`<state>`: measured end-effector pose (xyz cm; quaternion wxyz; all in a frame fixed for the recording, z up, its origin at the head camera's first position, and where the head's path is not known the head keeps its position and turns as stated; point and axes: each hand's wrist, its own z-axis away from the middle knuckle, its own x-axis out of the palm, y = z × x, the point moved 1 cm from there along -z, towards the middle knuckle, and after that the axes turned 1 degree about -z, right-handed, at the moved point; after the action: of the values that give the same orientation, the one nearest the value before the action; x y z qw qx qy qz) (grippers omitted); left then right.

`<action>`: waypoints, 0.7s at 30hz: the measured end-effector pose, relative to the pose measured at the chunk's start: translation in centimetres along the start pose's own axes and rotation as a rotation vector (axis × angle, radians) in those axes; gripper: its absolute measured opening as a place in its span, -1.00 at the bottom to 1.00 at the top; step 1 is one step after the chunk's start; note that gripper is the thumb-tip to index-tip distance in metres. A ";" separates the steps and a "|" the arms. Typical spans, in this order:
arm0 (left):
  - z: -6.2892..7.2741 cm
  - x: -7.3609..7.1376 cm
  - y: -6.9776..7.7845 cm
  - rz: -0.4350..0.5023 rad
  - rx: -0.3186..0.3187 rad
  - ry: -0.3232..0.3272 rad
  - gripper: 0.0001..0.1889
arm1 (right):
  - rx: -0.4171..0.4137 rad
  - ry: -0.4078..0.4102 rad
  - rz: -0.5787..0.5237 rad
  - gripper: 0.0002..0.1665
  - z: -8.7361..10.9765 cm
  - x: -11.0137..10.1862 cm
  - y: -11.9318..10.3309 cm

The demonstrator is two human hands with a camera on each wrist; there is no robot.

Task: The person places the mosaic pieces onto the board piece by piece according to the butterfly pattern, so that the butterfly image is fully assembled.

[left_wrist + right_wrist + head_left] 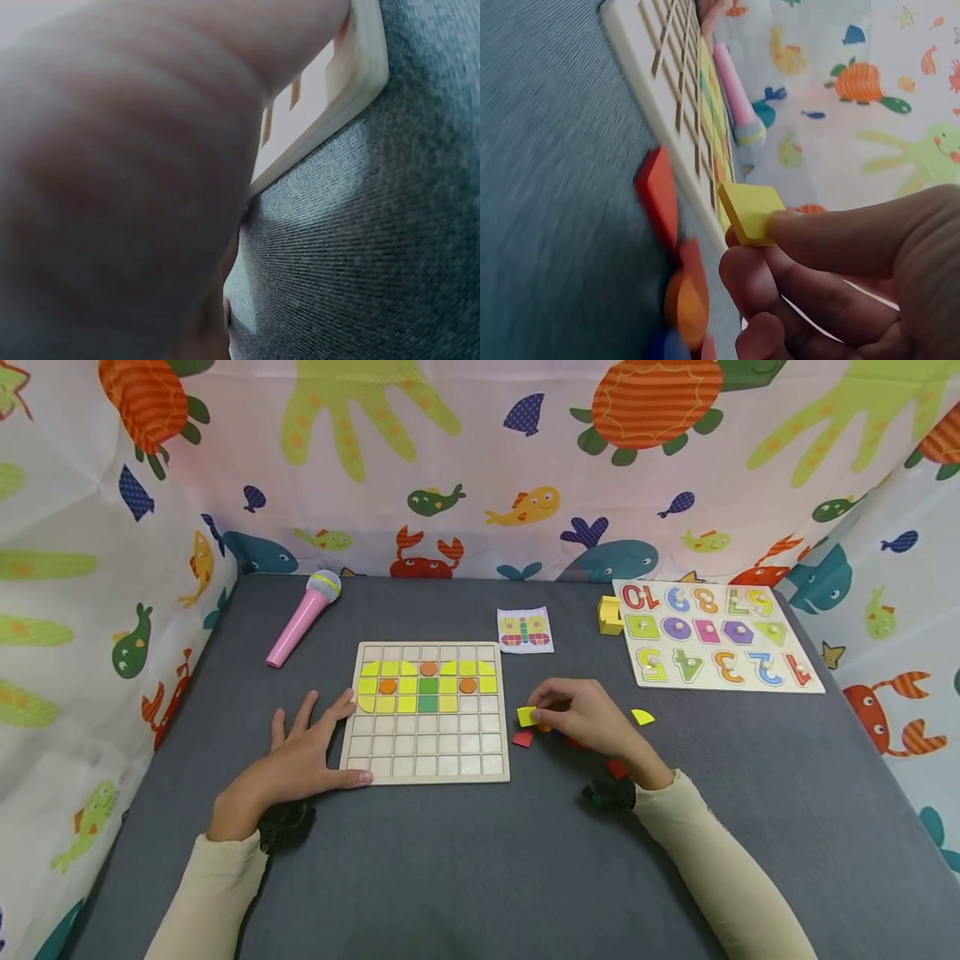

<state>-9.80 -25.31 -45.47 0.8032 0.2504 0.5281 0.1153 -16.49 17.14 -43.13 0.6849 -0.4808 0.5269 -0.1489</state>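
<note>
A wooden grid board (427,745) lies on the grey table, its upper rows partly filled with yellow, orange and green tiles. My left hand (300,764) rests at its left side, fingers spread along the edge and thumb on the near left corner. Just off the right edge, my right hand (592,718) pinches a yellow square tile (750,214) between thumb and fingers. Under that hand lie loose pieces: a red one (658,191), an orange one (688,304) and a blue one (667,346), partly hidden from the head view.
A small printed card (525,642) with a butterfly pattern lies beyond the board. Farther right are a yellow block (610,615) and a number-and-shape puzzle board (720,652). A yellow rounded piece (642,717) lies beyond my right wrist. At back left is a pink microphone (303,620).
</note>
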 end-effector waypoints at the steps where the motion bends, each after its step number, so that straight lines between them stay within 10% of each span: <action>1: 0.0 0.0 0.0 0.002 0.001 0.001 0.32 | 0.002 -0.006 -0.015 -0.92 -0.3 0.3 -0.2; 21: 0.1 0.0 -0.2 0.009 0.004 -0.004 0.31 | -0.102 -0.024 0.014 -0.95 -5.3 3.9 -2.9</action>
<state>-9.74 -25.47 -45.50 0.8033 0.2547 0.5254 0.1171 -18.69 10.30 -42.91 0.6669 -0.5132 0.5287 -0.1114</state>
